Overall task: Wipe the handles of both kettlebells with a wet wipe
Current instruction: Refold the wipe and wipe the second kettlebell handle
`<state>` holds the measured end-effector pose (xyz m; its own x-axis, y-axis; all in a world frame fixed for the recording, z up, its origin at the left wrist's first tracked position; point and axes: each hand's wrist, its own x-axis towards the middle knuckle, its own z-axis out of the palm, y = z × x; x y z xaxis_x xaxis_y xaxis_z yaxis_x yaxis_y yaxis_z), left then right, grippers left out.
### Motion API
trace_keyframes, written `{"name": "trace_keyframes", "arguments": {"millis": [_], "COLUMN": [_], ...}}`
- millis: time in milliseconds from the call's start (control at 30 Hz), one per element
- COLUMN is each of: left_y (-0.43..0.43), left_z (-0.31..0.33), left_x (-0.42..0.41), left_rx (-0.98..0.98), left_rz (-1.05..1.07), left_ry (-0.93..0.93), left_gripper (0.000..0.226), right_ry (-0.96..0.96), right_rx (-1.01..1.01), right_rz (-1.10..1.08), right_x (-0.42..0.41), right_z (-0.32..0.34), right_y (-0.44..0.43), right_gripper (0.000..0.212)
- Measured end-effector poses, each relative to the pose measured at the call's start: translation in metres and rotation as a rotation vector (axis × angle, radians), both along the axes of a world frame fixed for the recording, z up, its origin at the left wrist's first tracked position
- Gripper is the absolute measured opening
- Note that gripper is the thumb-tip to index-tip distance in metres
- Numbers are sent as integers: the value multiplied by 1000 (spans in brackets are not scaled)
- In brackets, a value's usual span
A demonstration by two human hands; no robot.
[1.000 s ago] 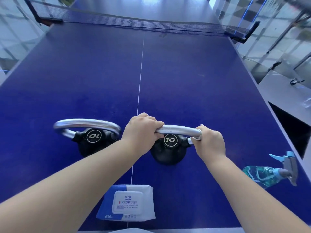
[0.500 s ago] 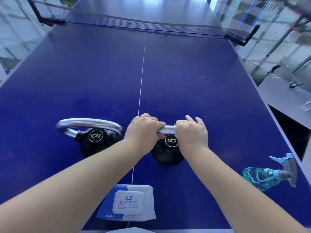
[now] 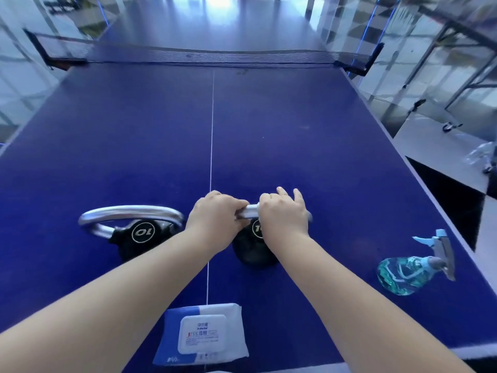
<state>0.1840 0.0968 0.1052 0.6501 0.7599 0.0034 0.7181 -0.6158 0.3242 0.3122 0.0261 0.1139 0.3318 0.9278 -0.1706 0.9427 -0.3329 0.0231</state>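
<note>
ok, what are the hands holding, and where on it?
Both grip the right kettlebell by its metal handle: left hand at the left end, right hand beside it. No wipe is visible.

The left kettlebell carries a white-ringed "10", seen upside down. The right kettlebell shows only a "1", its remainder hidden behind a hand. The wipes pack label reads "75%" and, lower down, "60"; its other print is too small to read.

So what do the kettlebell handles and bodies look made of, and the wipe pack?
The curved silver handle of the left kettlebell looks like polished or chromed metal: bright streak reflections. Its round black body looks matte, possibly rubber or a coating; hard to tell. The blue-and-white wet wipe pack looks like soft plastic film, wrinkled at the edges, with a stiffer white flip lid.
</note>
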Motion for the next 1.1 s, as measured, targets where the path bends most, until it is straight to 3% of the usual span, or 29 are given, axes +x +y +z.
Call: {"name": "trace_keyframes", "arguments": {"millis": [100,167,267,333,467,600,767,900,1100], "left_y": [-4,-10,-17,-19,-23,-26,-24,-19,-8], "left_z": [6,12,23,28,34,31,31,24,4], "left_x": [1,3,17,33,64,77,75,66,40], "left_rx": [-15,-54,-62,-5,93,163,225,229,234], "left_rz": [-20,-45,-75,-118,-184,-192,-259,-252,-191], "left_ry": [90,132,146,199,341,501,596,520,388], "left_gripper": [23,59,86,79,36,24,29,24,15], "right_ry": [188,340,409,377,333,345,340,332,309], "right_rx": [5,21,9,-43,-136,-165,-197,-196,-165], "right_rz": [9,-8,-72,-123,-149,-143,-132,-170,-176], "right_x": [11,22,43,56,69,73,68,67,67], "right_z": [7,17,32,37,35,30,16,1,-10], "right_y": [-6,-14,-23,-23,-16,-8,0,3,5], "right_gripper": [68,85,85,77,39,18,16,32,28]}}
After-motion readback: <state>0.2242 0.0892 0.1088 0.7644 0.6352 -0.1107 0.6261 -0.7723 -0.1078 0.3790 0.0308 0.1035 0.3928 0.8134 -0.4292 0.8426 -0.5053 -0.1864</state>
